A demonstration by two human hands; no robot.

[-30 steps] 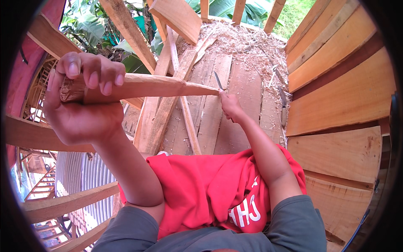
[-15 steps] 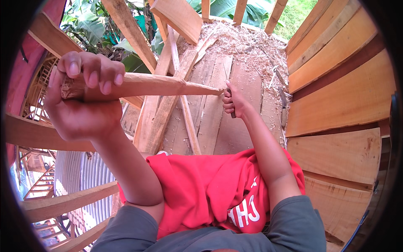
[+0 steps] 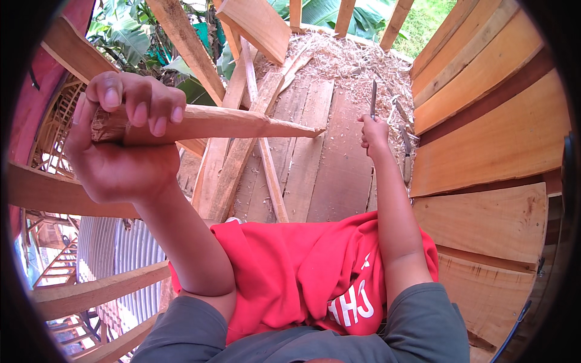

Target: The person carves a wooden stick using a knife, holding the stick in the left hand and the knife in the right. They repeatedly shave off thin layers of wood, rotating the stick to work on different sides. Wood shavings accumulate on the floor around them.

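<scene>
My left hand [image 3: 130, 133] is closed round the thick end of a carved wooden stick [image 3: 224, 123], raised at the left. The stick points right and narrows past a shallow step to a rough, pale tip. Out in front on the right, my right hand [image 3: 374, 133] grips a knife [image 3: 373, 100] by its handle, which is mostly hidden in the fingers. The blade points up and away, apart from the stick's tip.
Curled wood shavings [image 3: 345, 54] cover the far end of the plank floor [image 3: 339, 175]. Another bladed tool with a wooden handle [image 3: 407, 160] lies by the right plank wall [image 3: 490, 139]. Loose timber [image 3: 248, 145] leans at centre left. Corrugated metal sheet [image 3: 127, 254] stands at lower left.
My right hand has moved right, away from the stick's tip, and the knife blade now shows upright. My left hand and the stick have barely shifted.
</scene>
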